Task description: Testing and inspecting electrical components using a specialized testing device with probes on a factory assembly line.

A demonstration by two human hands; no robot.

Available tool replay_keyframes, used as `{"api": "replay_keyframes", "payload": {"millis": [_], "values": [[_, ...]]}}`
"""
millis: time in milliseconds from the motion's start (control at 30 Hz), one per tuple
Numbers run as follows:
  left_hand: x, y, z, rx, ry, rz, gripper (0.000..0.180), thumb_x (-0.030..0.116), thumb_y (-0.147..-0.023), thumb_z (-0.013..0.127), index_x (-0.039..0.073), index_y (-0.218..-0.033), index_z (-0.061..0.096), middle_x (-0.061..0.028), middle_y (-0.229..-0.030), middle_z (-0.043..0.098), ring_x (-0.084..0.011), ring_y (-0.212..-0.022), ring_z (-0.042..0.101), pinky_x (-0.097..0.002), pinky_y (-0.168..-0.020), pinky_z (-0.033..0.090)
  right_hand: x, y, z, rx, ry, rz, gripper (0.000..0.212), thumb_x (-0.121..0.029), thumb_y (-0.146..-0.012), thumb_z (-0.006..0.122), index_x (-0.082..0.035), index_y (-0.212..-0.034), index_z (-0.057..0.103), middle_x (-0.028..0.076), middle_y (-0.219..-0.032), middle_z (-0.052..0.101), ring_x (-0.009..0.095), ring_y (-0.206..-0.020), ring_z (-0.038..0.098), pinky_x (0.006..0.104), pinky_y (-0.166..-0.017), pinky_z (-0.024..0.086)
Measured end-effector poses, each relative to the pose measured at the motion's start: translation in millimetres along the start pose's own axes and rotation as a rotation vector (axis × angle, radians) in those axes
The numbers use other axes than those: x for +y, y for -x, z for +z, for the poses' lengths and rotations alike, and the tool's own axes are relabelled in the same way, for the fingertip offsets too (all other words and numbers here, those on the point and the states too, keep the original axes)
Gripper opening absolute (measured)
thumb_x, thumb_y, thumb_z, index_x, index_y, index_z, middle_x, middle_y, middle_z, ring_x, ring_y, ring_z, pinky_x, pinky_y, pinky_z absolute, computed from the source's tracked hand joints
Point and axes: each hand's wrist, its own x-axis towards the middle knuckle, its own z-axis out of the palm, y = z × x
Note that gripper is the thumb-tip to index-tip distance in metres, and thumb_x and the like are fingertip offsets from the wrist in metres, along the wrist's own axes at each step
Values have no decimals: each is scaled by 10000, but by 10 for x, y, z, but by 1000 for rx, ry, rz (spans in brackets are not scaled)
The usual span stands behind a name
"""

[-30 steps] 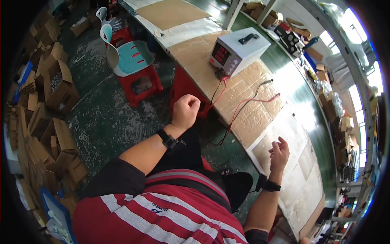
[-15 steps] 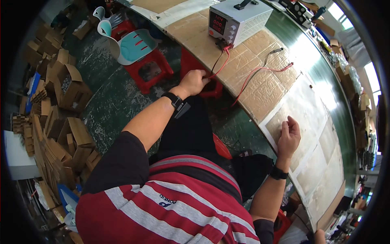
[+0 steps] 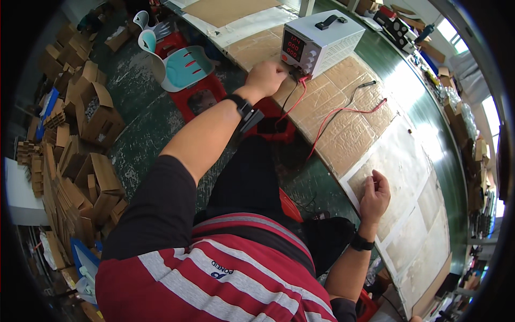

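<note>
Versus 0.5 s ago, my left hand [image 3: 266, 78] is coming up from the edge of the table [image 3: 399, 155] to just beside the front of the supply [image 3: 330, 45], which is bringing its sockets within reach; the fingers are curling nearly closed, blurring, and I cannot tell if they are holding anything. My right hand [image 3: 375, 196] is staying half-curled over the table, gripping nothing I can see. The supply is standing on the table, 2 leads [image 3: 370, 111] trailing nearby.
</note>
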Motion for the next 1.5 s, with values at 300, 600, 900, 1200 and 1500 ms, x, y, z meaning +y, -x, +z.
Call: {"api": "replay_keyframes", "payload": {"millis": [300,600,900,1200,1500], "values": [[-78,-332,242,-135,-139,42,271,340,-860,727,82,-912,792,-164,-940,753,-374,-921,707,-446,-815,557,-25,-3,-15,8,62,-66,198,-101,-999,666,20,-1153,695,21,-925,667,89,-794,575,243,-733,491],[294,-138,236,-25,15,-128,449,447,-783,798,84,-1045,762,-171,-994,759,-375,-985,712,-458,-862,556,-159,-6,-5,-9,99,-96,178,-81,-977,665,19,-1120,701,37,-906,650,116,-776,580,270,-717,492],[78,-159,578,-144,320,-201,403,361,-888,761,-10,-1046,757,-120,-923,779,-201,-800,683,-386,-749,547,-55,-27,41,118,164,-209,142,-44,-862,599,6,-951,698,202,-867,657,361,-799,656,450,-722,540],[-687,-617,812,-310,237,-17,371,291,-988,686,-70,-1059,734,-185,-963,761,-277,-882,701,-379,-818,523,-127,21,-16,110,156,-128,140,-102,-855,647,-44,-973,695,150,-989,649,378,-933,653,462,-811,541],[-755,-643,804,-246,33,72,414,320,-1001,677,-79,-1105,715,-178,-1026,761,-276,-922,698,-375,-855,519,-126,37,35,105,161,-120,94,-111,-838,629,-38,-883,666,161,-986,625,382,-981,636,475,-852,526]]}}
